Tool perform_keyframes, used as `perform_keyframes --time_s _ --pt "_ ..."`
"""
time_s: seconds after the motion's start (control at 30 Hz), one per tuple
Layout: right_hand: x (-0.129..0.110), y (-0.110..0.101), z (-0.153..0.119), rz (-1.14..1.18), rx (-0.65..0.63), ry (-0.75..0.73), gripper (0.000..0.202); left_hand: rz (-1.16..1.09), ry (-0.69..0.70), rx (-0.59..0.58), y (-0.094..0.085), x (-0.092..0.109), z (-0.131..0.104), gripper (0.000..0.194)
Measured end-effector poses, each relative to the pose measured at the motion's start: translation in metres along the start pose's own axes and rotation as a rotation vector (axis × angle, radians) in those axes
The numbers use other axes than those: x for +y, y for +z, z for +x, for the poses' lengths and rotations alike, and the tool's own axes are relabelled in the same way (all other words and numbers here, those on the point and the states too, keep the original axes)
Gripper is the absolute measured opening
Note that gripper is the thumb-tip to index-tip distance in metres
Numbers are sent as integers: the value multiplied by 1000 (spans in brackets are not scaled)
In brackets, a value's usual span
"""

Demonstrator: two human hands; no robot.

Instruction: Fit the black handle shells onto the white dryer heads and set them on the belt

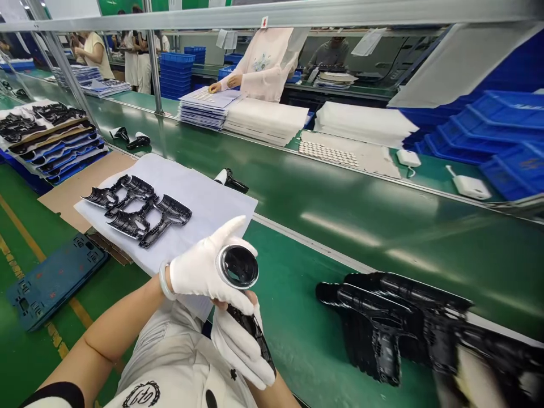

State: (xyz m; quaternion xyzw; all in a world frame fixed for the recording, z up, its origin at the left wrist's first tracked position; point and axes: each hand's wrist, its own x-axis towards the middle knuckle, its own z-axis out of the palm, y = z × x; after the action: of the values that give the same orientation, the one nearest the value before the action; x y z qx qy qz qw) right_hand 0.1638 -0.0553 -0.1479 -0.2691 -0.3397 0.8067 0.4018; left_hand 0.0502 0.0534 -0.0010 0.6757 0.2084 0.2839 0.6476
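Note:
A black pistol-shaped housing [240, 266], much like a hair dryer body, is held close to my lap with its round, silver-rimmed opening facing up. My left hand [204, 266], in a white glove, wraps around the barrel near that rim, thumb stretched out. Lower down, my gloved right hand [240, 345] grips the dark handle. Beyond my left hand, several black half shells [165, 218] lie on a white sheet [204, 195]. To the right, black pistol-shaped housings [382, 323] rest on the green bench, partly blurred.
A green conveyor belt [272, 170] runs across in front, carrying a few black-and-white pieces [232, 180]. Stacked layers of shells [51, 141] stand at left, above a blue plastic case [55, 280]. Across the belt, a person [267, 62] works beside paper stacks [267, 119] and blue bins [501, 130].

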Motion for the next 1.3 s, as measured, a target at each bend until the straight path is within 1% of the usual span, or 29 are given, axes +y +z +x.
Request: perform_keyframes --time_s 0.03,0.1,0.17,0.23,0.3,0.37,0.43,0.5,0.6,0.67,0.73,0.8,0.9,1.0,1.07,1.13,1.2,1.23,1.3 --pt "4 -1 -1 86 0 64 79 10 10 -14 0 1 -1 134" --pt "6 1 -2 299 -1 182 76 46 56 -6 1 2 -6 120" --pt "0 7 -4 359 -18 233 75 71 101 15 1 3 -10 111" --pt "-15 18 -6 374 -25 186 74 48 131 40 0 2 -14 105" --pt "-36 31 -11 374 3 64 71 25 181 86 -5 0 -18 95" --pt "-57 46 -20 366 37 -79 68 57 231 148 -11 -2 -20 79" --pt "-73 59 -31 320 74 -150 67 114 230 184 -16 -6 -23 71" --pt "-81 69 -40 235 125 -123 71 116 183 194 -19 -11 -27 72" --pt "-78 78 -46 125 243 -43 75 -14 138 189 -18 -20 -32 71" --pt "-74 81 -43 109 240 -44 71 -110 122 194 -17 -24 -35 65" --pt "-73 81 -39 122 157 -60 68 -148 116 214 -16 -25 -37 60" --pt "-75 81 -35 155 78 -54 65 -135 124 241 -16 -24 -39 59" --pt "-80 79 -32 192 75 -42 58 -95 153 260 -15 -20 -41 59" --pt "-81 77 -32 207 81 -78 54 -50 158 288 -10 -14 -40 58" --pt "-81 75 -33 240 63 -83 52 -20 126 356 -4 -9 -38 51" --pt "-80 74 -33 289 22 -86 52 -5 80 478 2 -6 -34 43" --pt "-81 71 -33 324 -17 -88 53 -11 32 574 7 -4 -30 47" --pt "-81 70 -33 328 -27 -93 55 -17 7 592 8 -4 -29 51" --pt "-82 67 -33 324 -30 -102 57 -25 -32 582 10 -3 -26 61"
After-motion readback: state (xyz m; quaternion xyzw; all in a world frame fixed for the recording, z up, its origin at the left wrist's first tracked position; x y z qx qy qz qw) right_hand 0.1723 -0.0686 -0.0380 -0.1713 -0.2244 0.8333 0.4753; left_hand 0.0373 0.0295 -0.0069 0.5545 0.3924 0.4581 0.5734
